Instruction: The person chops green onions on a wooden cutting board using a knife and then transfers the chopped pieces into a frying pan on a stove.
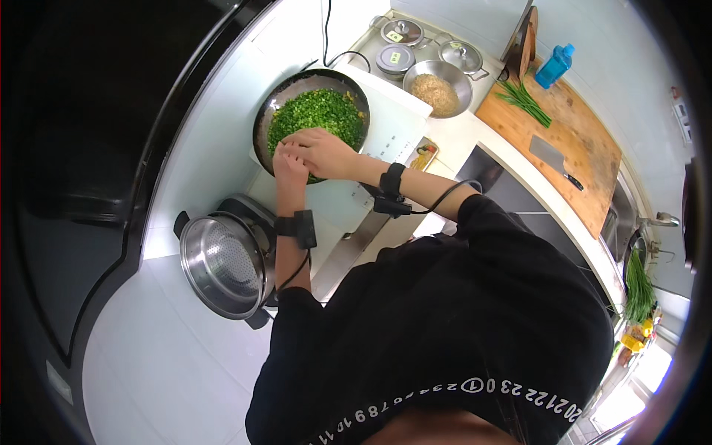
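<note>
A wok (261, 130) is heaped with finely chopped green chives (317, 114), with some yellow bits at the right side. Over its near edge my hands meet. My right hand (322, 151) reaches across and touches the fingers of my left hand (290, 161). Whether anything small lies between the fingers is hidden. Each wrist wears a black strap with a small cabled device.
Left of me stands a steel steamer pot (222, 267). Behind are a bowl of pale brown crumbly food (435, 94) and several lidded pots (401, 32). On the wooden cutting board (578, 139) lie a cleaver (548, 154) and whole chives (525, 103), with a blue bottle (554, 67) beside them.
</note>
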Demonstrator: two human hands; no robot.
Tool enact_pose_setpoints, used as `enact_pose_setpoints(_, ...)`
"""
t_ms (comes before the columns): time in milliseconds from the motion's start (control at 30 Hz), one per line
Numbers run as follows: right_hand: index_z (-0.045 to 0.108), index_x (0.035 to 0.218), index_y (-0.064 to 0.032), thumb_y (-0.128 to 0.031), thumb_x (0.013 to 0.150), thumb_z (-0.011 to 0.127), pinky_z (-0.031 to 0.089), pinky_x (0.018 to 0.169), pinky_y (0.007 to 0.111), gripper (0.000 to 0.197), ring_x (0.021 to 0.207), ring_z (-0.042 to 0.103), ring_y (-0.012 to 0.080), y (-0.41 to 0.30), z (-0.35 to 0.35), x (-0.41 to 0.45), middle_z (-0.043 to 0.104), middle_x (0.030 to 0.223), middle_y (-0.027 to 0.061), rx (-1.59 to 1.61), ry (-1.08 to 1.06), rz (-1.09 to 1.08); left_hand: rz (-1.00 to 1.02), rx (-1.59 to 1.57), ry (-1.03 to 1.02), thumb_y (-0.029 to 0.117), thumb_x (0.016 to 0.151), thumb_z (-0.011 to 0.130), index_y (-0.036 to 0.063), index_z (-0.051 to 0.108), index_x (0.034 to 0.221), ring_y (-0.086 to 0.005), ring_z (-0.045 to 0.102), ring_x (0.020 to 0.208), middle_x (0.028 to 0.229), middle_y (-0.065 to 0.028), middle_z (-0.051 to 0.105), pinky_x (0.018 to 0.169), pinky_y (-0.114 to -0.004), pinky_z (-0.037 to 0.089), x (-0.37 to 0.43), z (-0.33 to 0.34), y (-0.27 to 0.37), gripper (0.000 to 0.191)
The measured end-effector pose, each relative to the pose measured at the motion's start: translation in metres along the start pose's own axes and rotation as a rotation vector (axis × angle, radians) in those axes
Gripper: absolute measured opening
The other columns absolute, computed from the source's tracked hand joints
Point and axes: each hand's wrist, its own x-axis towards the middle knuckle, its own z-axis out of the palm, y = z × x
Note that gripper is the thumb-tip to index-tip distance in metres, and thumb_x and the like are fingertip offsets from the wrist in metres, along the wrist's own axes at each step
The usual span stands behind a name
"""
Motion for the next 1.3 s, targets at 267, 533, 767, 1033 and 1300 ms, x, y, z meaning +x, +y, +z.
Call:
enact_pose_setpoints(267,0.06,0.125,-0.0139,-0.008,0.074,0.067,0.038,0.103,0.044,0.051,0.12,0.052,0.0277,0.001,0.015,-0.008,0.058,0.127,0.0085,-0.089,-0.002,0.014,-0.021,-0.093,-0.029,0.045,0.104,0.032,0.0049,0.022,0.152,-0.0288,0.026,0.144,0.156,-0.0129,0.025,0.114,-0.053,0.025,-0.005,0.0,0.009,0.063)
enact_pose_setpoints(533,0.068,0.1,-0.0107,-0.014,0.081,0.06,0.042,0.083,0.041,0.021,0.088,0.062,0.0276,0.03,0.02,-0.011,0.066,0.083,0.0083,-0.342,-0.128,0.307,0.261,0.319,0.026,0.031,0.099,0.046,0.0001,0.036,0.141,-0.0264,0.038,0.135,0.149,-0.013,0.035,0.107,-0.045,0.033,0.012,-0.051,0.024,0.053)
enact_pose_setpoints(767,0.062,0.108,-0.0053,-0.012,0.083,0.062,0.05,0.085,0.044,0.026,0.086,0.065,0.0347,0.041,0.022,-0.017,0.066,0.082,0.0148,-0.167,-0.447,0.561,1.258,0.943,0.766,0.005,0.085,0.059,-0.0023,0.057,0.113,-0.0353,0.055,0.113,0.121,-0.0183,0.058,0.096,-0.044,0.044,-0.007,-0.034,0.029,0.029)
enact_pose_setpoints(1033,0.059,0.123,-0.0083,-0.007,0.08,0.062,0.049,0.087,0.043,0.043,0.108,0.059,0.0316,0.048,-0.023,-0.057,0.064,0.109,0.0134,-0.112,-0.137,0.249,1.307,1.461,0.482,0.008,0.085,0.064,-0.0005,0.058,0.114,-0.0352,0.055,0.111,0.118,-0.0173,0.059,0.096,-0.045,0.043,-0.022,-0.009,0.024,0.031)
enact_pose_setpoints(1300,0.062,0.116,-0.0101,-0.014,0.089,0.058,0.055,0.077,0.039,0.028,0.088,0.069,0.03,0.106,-0.215,-0.25,0.071,0.097,0.0131,-0.174,0.405,0.731,1.205,1.442,0.402,0.017,0.094,0.062,-0.0017,0.058,0.118,-0.0335,0.054,0.112,0.119,-0.0174,0.059,0.099,-0.041,0.04,-0.106,0.067,-0.047,0.031)
